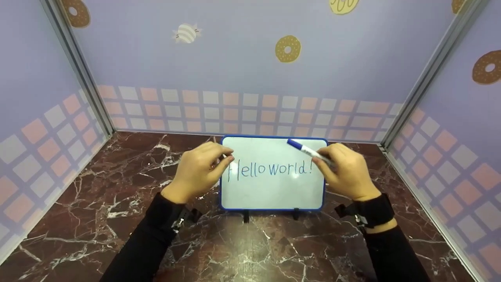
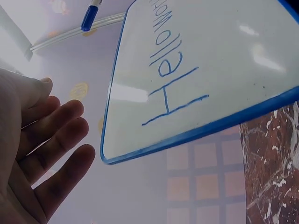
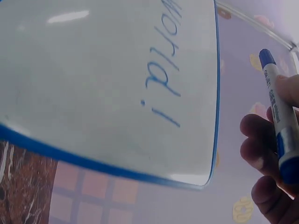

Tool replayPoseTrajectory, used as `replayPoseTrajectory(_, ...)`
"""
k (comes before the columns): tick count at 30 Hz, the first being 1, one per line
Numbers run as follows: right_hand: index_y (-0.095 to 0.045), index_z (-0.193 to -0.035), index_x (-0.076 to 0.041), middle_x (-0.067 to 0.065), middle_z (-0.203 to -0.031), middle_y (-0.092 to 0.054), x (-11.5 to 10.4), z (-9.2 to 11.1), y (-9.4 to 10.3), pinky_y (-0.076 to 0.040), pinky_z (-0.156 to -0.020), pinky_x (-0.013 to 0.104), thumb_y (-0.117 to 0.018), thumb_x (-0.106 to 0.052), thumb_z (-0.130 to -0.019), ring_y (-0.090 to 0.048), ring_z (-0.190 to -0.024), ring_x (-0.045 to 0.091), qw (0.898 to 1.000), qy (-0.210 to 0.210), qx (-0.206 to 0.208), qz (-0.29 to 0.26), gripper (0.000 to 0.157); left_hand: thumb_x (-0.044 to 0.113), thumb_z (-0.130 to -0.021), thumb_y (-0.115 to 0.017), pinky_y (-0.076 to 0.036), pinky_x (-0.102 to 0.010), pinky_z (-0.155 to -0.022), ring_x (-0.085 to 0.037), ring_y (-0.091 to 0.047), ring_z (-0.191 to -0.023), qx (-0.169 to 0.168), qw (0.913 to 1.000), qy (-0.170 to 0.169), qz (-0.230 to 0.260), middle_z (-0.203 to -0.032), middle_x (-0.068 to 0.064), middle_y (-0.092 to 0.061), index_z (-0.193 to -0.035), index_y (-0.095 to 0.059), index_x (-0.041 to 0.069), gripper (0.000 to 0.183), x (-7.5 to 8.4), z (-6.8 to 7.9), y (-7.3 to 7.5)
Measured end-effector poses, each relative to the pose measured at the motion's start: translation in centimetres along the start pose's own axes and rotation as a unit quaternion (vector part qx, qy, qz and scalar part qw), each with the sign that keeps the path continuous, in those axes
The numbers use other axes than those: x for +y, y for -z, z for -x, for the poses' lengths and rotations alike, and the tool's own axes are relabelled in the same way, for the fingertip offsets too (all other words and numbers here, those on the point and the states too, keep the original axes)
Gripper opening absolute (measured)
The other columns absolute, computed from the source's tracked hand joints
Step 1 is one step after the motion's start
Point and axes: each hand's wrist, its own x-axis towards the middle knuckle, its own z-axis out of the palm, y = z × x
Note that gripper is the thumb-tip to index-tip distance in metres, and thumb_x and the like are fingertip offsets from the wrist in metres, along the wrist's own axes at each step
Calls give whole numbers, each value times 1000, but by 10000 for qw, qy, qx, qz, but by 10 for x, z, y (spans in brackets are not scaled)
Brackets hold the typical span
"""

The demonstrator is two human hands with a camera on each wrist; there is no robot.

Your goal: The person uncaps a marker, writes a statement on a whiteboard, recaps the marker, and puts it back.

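A small whiteboard (image 1: 270,196) with a blue frame stands propped on the table, with "Hello world!" written across it in blue. My right hand (image 1: 346,168) pinches a white marker (image 1: 309,150) between thumb and fingers, in front of the board's right edge. The marker's blue-capped end (image 3: 266,57) points up and to the left in the head view, and its other end is blue as well. At the board's left edge my left hand (image 1: 199,168) hovers with loosely bent fingers (image 2: 63,175) and nothing in them.
Black feet (image 1: 245,216) hold up the board's lower edge. The tabletop (image 1: 117,235) is dark red marble pattern with white veins. Purple walls with pink and white checks and doughnut pictures, such as this doughnut (image 1: 288,49), enclose the back and both sides.
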Motion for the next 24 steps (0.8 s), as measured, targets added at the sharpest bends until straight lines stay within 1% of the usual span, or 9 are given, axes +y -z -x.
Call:
replayPoseTrajectory(4, -75, -105, -3, 7, -87, -71, 10, 2, 9, -53, -58, 39, -84, -12, -97, -60, -69, 19, 9997, -192, 128, 87, 15, 20, -106, -77, -61, -31, -61, -19, -72, -78, 32, 9999, 83, -134, -101, -3, -81, -113, -80, 7, 15, -7, 0, 5)
replayPoseTrajectory(6, -76, -105, -3, 8, -87, -71, 16, 4, 13, -53, -59, 38, -85, -11, -98, -61, -69, 19, 9992, -343, 156, 151, 15, 20, -106, -78, -62, -32, -63, -21, -74, -81, 43, 9996, 188, -205, -104, -5, -82, -113, -80, 7, 15, -12, 0, 9)
replayPoseTrajectory(9, -76, -107, -3, 9, -87, -72, 26, 9, 18, -51, -59, 38, -85, -12, -99, -61, -69, 19, 9977, -587, 126, 322, 15, 19, -106, -77, -64, -34, -66, -22, -74, -85, -25, 9984, 465, -317, -105, -6, -82, -114, -81, 7, 15, -20, 3, 15)
replayPoseTrajectory(12, -77, -110, -2, 11, -89, -73, 37, 15, 20, -49, -60, 39, -84, -13, -101, -60, -69, 20, 9946, -915, -5, 491, 16, 19, -106, -77, -63, -37, -67, -23, -73, -85, -107, 9955, 841, -431, -105, -8, -81, -118, -80, 6, 18, -32, 9, 19)
replayPoseTrajectory(14, -77, -110, -1, 12, -89, -73, 45, 21, 20, -47, -60, 40, -83, -15, -102, -59, -68, 22, 9912, -1177, -126, 596, 17, 19, -106, -78, -63, -38, -67, -23, -74, -85, -140, 9925, 1106, -510, -104, -9, -80, -123, -78, 5, 23, -42, 14, 21)
replayPoseTrajectory(18, -76, -110, -1, 14, -89, -74, 61, 34, 19, -48, -63, 45, -81, -18, -104, -61, -69, 28, 9827, -1666, -338, 737, 19, 20, -106, -78, -61, -41, -62, -25, -73, -81, -223, 9851, 1590, -620, -102, -12, -78, -135, -73, 1, 35, -60, 24, 22)
replayPoseTrajectory(21, -76, -109, -2, 14, -91, -75, 70, 43, 17, -51, -66, 50, -80, -20, -105, -64, -72, 32, 9750, -2027, -515, 756, 19, 22, -107, -77, -61, -44, -62, -27, -74, -83, -372, 9792, 1885, -657, -104, -12, -78, -137, -72, 2, 36, -69, 29, 21)
replayPoseTrajectory(24, -76, -110, -3, 14, -92, -76, 79, 53, 16, -51, -70, 53, -78, -22, -107, -65, -75, 33, 9650, -2392, -747, 769, 20, 23, -107, -77, -63, -47, -65, -29, -75, -86, -518, 9727, 2150, -697, -108, -11, -79, -137, -72, 3, 37, -77, 35, 20)
